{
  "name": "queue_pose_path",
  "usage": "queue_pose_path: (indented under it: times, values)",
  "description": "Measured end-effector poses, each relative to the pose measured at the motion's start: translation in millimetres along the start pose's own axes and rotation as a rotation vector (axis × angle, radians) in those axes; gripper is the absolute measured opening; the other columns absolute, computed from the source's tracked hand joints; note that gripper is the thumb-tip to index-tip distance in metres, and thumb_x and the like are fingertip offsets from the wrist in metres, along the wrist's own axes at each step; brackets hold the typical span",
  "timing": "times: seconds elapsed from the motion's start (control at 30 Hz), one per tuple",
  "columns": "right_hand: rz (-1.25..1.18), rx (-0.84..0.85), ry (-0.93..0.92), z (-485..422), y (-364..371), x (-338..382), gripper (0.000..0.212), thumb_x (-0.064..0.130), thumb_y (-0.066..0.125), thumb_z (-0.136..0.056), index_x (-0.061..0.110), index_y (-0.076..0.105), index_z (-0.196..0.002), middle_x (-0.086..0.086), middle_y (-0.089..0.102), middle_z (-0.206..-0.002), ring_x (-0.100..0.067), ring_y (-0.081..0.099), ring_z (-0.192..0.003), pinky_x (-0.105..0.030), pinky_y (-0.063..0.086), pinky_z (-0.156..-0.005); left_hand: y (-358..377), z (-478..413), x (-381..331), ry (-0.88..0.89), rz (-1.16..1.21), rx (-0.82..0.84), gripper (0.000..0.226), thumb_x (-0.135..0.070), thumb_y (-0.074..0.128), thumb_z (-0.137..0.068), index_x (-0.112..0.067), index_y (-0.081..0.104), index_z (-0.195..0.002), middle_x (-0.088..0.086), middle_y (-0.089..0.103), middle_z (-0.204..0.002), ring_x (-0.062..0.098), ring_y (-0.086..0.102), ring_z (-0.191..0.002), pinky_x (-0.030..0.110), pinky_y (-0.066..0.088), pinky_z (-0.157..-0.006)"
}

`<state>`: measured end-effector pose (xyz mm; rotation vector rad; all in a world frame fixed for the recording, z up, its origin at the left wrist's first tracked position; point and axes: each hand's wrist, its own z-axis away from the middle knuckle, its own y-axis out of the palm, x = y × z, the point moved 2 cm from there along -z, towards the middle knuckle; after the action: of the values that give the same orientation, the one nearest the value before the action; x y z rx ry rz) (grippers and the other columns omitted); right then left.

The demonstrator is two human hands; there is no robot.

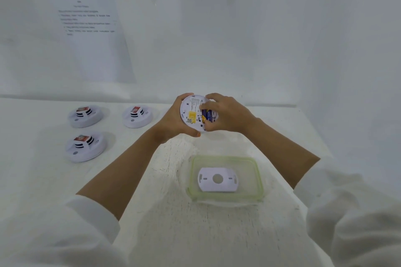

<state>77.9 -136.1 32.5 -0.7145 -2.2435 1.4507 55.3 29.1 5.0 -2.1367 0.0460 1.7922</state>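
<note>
Two hands up over the middle of the table (169, 223), and both are busy with one smoke detector (189, 108), raised off the surface with its flat back turned to the camera. The left hand (173, 121) grips the round white body from the left and underneath, fingers wrapped round the far rim and the thumb curled along the near edge. The right hand (227, 115) comes in from the right, fingers bent, thumb and fingertips pinching the blue battery (207, 115) that sits in the back of the unit, just beside a yellow label (192, 115). Whether that battery is fully seated or partly lifted, I cannot tell. Below the hands, nearer the person, a clear container (259, 178) with a green rim stands on the table, and a white mounting plate (208, 185) with a round hole in its centre lies flat inside it. Off to the left, well apart from the action, three more detectors rest face up: a far-left detector (85, 116), a far-middle detector (137, 116) and a near-left detector (85, 147). A printed sheet (91, 39) hangs on the white wall behind them, its text too blurred to read.
</note>
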Motion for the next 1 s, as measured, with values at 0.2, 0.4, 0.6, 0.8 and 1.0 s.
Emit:
queue_pose_path:
  times: [0.2, 0.4, 0.6, 0.8, 1.0]
  values:
    - [0.003, 0.0, 0.008, 0, 6, -2, 0.044, 0.026, 0.072, -0.057, -0.001, 0.069, -0.091, -0.029, 0.066, -0.091, -0.039, 0.065, -0.064, -0.038, 0.056, -0.048, -1, -5, 5, -0.01, -0.005, 0.011, 0.107, 0.005, 0.076, -0.043, -0.018, 0.027, -0.134, 0.004, 0.045, -0.125, 0.011, 0.053, -0.106, 0.022, 0.055, -0.068]
    - [0.029, -0.02, -0.021, -2, 9, -2, 0.041, 0.026, 0.075, -0.055, 0.0, 0.071, -0.086, -0.028, 0.067, -0.086, -0.036, 0.066, -0.06, -0.036, 0.054, -0.043, -5, -10, 8, -0.016, -0.008, 0.021, 0.104, 0.006, 0.076, -0.044, -0.018, 0.028, -0.133, 0.001, 0.046, -0.121, 0.01, 0.053, -0.104, 0.02, 0.055, -0.066]
    - [0.051, -0.045, -0.022, -5, 21, -8, 0.04, 0.029, 0.069, -0.06, 0.001, 0.072, -0.088, -0.027, 0.068, -0.093, -0.035, 0.068, -0.063, -0.035, 0.057, -0.049, -9, -14, 12, -0.017, -0.006, 0.024, 0.104, 0.005, 0.076, -0.044, -0.017, 0.027, -0.133, 0.0, 0.046, -0.12, 0.011, 0.053, -0.105, 0.019, 0.054, -0.067]
    - [-0.039, -0.028, 0.029, -7, 22, -16, 0.041, 0.03, 0.07, -0.069, 0.002, 0.07, -0.1, -0.024, 0.064, -0.109, -0.032, 0.068, -0.076, -0.03, 0.055, -0.065, -13, -18, 15, -0.001, -0.008, 0.022, 0.102, 0.005, 0.076, -0.045, -0.018, 0.027, -0.132, -0.002, 0.047, -0.119, 0.009, 0.053, -0.104, 0.019, 0.055, -0.071]
    - [-0.233, 0.036, 0.153, -10, 16, -26, 0.049, 0.031, 0.072, -0.077, 0.01, 0.061, -0.121, -0.008, 0.049, -0.131, -0.022, 0.057, -0.103, -0.027, 0.048, -0.088, -17, -21, 18, 0.01, -0.031, 0.029, 0.103, 0.003, 0.077, -0.045, -0.017, 0.026, -0.133, 0.001, 0.044, -0.123, 0.008, 0.051, -0.108, 0.019, 0.054, -0.074]
